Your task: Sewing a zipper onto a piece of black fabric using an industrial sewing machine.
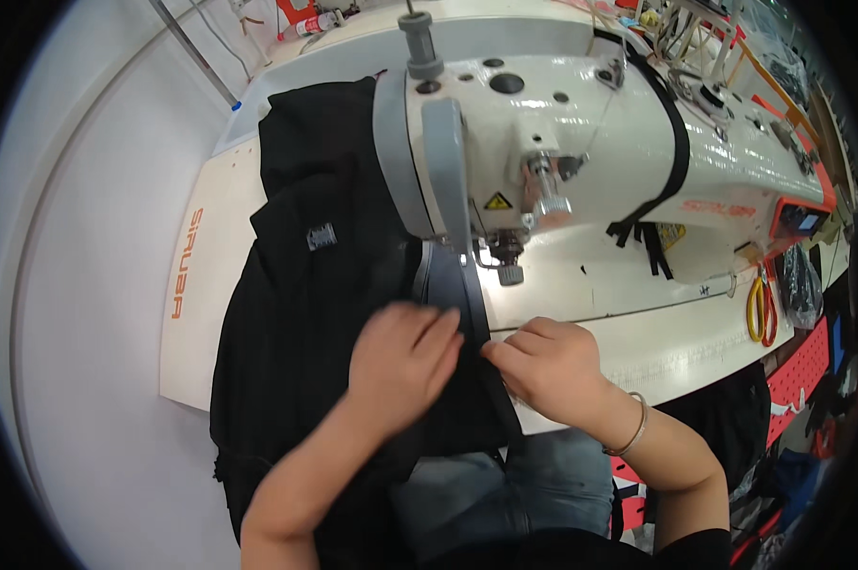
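The left hand (405, 356) lies flat on the black cloth (305, 313) while the right hand (548, 366) pinches its edge, guiding it carefully under the sewing machine's (581, 142) needle.

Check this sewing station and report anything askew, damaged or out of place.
Nothing stands out. The black fabric lies flat under the sewing machine, with the left hand pressing it and the right hand pinching its edge. Scissors rest on the table near its right edge.
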Demonstrator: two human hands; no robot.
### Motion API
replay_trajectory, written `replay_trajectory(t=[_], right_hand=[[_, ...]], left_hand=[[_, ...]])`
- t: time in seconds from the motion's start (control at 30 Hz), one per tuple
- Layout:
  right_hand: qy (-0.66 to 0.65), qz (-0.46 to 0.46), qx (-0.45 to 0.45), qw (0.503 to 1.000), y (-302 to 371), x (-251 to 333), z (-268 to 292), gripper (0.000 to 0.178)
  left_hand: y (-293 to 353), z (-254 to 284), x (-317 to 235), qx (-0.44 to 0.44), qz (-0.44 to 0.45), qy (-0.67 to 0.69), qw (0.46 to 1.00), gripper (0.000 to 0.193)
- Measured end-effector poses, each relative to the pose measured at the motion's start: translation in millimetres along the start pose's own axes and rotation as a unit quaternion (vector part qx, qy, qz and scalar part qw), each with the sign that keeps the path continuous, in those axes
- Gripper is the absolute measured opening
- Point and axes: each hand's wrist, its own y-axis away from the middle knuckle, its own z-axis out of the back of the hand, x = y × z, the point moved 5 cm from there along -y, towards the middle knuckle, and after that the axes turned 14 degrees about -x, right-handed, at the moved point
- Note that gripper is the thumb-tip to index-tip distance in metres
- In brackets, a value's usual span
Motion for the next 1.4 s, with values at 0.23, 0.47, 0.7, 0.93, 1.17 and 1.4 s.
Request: replay_trajectory(t=[0.23, 0.47, 0.7, 0.93, 1.17, 1.4], right_hand=[[-0.001, -0.069, -0.096, 0.993, 6, 19, 8, 0.018], [0.043, -0.084, -0.087, 0.992, 27, 42, 7, 0.017], [-0.109, -0.275, 0.003, 0.955, 107, 53, 24, 0.017], [-0.353, -0.506, 0.094, 0.781, 144, 42, -20, 0.016], [-0.488, -0.518, 0.155, 0.685, 118, 59, 0, 0.014], [-0.508, -0.525, 0.177, 0.66, 118, 55, -3, 0.016]], left_hand=[[108, 22, -85, 0.047, 0.653, 0.44, 0.615, 0.032], [114, -9, -102, -0.015, 0.686, 0.457, 0.566, 0.029], [144, 3, -111, 0.03, 0.724, 0.495, 0.48, 0.026], [147, -5, -134, 0.119, 0.718, 0.483, 0.487, 0.031], [146, 2, -141, 0.117, 0.7, 0.532, 0.462, 0.036], [151, -2, -144, 0.118, 0.716, 0.563, 0.396, 0.034]])
